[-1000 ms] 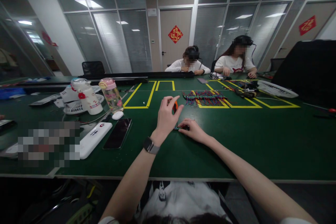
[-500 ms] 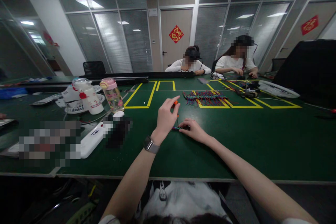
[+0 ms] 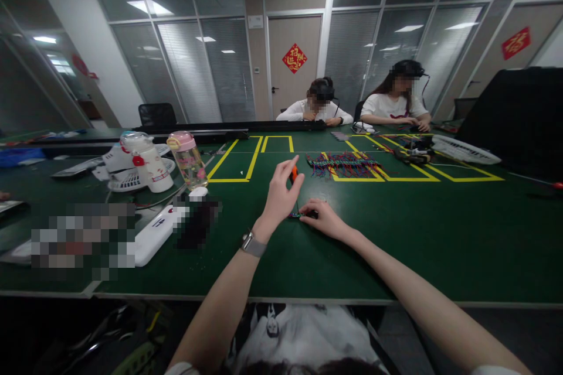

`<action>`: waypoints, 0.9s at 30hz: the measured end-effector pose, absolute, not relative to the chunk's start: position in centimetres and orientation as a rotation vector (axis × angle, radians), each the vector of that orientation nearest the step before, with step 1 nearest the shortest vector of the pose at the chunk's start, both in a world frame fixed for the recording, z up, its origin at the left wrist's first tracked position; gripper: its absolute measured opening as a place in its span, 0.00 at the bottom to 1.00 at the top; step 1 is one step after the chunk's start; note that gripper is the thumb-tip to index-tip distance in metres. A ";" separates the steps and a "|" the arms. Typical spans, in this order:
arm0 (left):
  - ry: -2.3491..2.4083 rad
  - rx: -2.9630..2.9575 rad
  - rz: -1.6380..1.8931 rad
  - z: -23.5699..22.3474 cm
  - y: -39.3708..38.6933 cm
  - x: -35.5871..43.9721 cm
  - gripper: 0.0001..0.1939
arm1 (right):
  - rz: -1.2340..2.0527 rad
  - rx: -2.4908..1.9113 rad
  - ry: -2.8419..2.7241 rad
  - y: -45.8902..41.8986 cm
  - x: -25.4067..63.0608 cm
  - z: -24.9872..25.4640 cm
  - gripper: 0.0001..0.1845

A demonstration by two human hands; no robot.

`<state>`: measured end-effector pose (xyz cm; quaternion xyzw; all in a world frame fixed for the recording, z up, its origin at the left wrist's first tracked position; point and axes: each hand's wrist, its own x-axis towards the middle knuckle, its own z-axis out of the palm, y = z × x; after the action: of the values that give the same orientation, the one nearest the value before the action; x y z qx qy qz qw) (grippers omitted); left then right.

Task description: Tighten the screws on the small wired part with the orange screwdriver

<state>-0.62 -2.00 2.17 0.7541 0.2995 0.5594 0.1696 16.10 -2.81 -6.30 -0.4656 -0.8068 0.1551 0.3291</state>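
Observation:
My left hand (image 3: 281, 190) is closed around an orange-and-black screwdriver (image 3: 294, 174), its thin shaft pointing down. Below it lies a small green strip (image 3: 294, 215) with bits of colour, perhaps a circuit board, on the table. The shaft meets this strip or stops just above it; I cannot tell which. My right hand (image 3: 323, 218) pinches the strip's right end, its fingers hiding part of it. Beyond both hands, a row of similar strips with red and blue wires (image 3: 345, 164) lies across yellow tape.
The green table (image 3: 422, 240) carries a pink-lidded bottle (image 3: 188, 158), a white jug (image 3: 152, 164) and a white oblong case (image 3: 153, 237) on the left. A white basket (image 3: 466, 149) sits at the far right. Two people (image 3: 317, 106) work across the table.
My left fingers have shifted slightly around the screwdriver, and more of its orange handle shows. The right hand stays on the strip. The person at the far right has lowered their head.

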 end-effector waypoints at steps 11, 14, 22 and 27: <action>0.844 2.183 1.624 2.5 -2.2 -0.7 0.16 | 0.405 -1.224 -2.114 -2.8 16.0 -6.2 0.06; 0.815 2.118 1.622 2.4 -2.0 -0.7 0.13 | 0.394 -1.216 -2.119 -2.9 16.0 -6.1 0.06; 0.804 2.124 1.588 2.2 -1.9 -0.5 0.17 | 0.397 -1.214 -2.121 -2.9 16.0 -6.1 0.06; 1.029 2.183 1.705 2.3 -1.9 -0.8 0.17 | 0.405 -1.217 -2.118 -2.9 16.1 -6.1 0.06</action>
<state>-0.80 -1.93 2.32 0.7355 0.3468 0.5746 0.0932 16.06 -2.87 -6.13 -0.4646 -0.8085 0.1544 0.3265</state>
